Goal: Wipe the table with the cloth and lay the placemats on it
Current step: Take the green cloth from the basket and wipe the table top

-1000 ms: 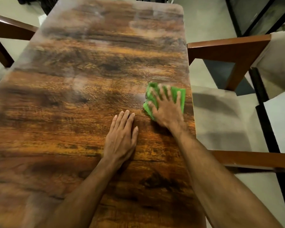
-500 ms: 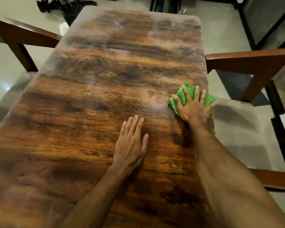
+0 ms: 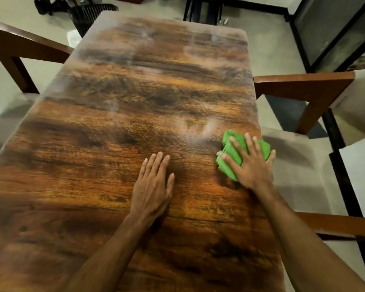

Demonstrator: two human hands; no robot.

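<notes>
Cloth (image 3: 226, 147) slid nearer on the smeared table (image 3: 114, 165) between chairs (image 3: 303, 85).

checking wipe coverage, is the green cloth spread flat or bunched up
Bunched up: the green cloth shows thick folds under the flat right hand.

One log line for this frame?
wiping | right hand presses green cloth on table, right edge | left hand flat on table | placemats unseen

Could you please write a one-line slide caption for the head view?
Right hand presses a green cloth onto the wooden table near its right edge; left hand rests flat alongside.
</notes>
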